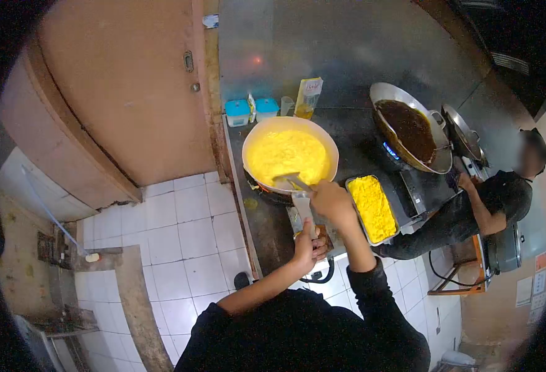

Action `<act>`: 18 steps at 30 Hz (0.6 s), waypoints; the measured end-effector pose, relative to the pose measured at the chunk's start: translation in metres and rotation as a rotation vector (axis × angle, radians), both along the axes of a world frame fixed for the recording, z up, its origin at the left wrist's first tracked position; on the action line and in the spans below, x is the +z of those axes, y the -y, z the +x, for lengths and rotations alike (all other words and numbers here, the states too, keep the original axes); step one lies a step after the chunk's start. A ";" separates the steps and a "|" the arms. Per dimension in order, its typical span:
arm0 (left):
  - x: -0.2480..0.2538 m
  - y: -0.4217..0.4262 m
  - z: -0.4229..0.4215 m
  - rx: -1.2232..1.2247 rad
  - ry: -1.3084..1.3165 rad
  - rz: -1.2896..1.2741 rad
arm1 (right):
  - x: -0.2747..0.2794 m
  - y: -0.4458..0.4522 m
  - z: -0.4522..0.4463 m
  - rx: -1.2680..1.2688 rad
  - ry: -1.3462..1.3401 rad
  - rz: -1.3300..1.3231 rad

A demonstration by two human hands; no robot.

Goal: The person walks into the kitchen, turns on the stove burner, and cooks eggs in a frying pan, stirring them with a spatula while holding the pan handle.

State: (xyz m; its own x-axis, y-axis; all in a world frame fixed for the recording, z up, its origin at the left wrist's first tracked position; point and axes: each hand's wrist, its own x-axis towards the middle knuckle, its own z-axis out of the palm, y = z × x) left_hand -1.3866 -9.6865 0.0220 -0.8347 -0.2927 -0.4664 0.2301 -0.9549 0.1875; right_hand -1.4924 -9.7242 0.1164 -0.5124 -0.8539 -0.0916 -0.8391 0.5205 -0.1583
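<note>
A round, light-coloured pan [333, 152] sits on the stove, filled with soft yellow scrambled egg [288, 152]. My left hand [310, 246] is closed around the pan's handle [304, 208], steadying it from the near side. In my right hand [333, 202] is a spatula [294, 178], its blade resting in the egg near the front rim. Just right of the pan lies a rectangular metal tray [351, 197] heaped with more yellow egg [372, 211].
A large wok [381, 93] with dark brown liquid stands over a blue flame at right. Beyond it, a person in black [483, 211] works at another pan [465, 133]. Blue-lidded tubs [238, 111] and a yellow oil pouch [309, 99] line the back. A door [118, 80] is left.
</note>
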 end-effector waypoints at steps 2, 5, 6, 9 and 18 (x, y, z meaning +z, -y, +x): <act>-0.005 -0.002 -0.001 0.012 -0.023 -0.045 | 0.003 0.012 0.022 -0.081 0.010 -0.016; -0.002 -0.001 -0.002 0.003 0.090 -0.018 | -0.022 0.029 0.018 -0.049 0.043 -0.214; 0.001 -0.002 -0.001 0.009 0.086 -0.023 | -0.026 0.032 0.015 -0.055 0.088 -0.280; 0.008 -0.002 0.001 0.038 0.119 -0.061 | -0.036 0.046 -0.001 -0.053 0.112 -0.420; -0.004 -0.004 -0.005 0.053 0.235 -0.033 | -0.020 0.076 -0.009 -0.104 0.046 -0.109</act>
State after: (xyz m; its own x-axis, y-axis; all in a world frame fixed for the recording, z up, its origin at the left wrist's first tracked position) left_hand -1.3921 -9.6823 0.0180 -0.6873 -0.3516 -0.6356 0.2262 -0.9351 0.2727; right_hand -1.5015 -9.8005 0.0967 -0.5962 -0.8024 -0.0264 -0.7719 0.5820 -0.2558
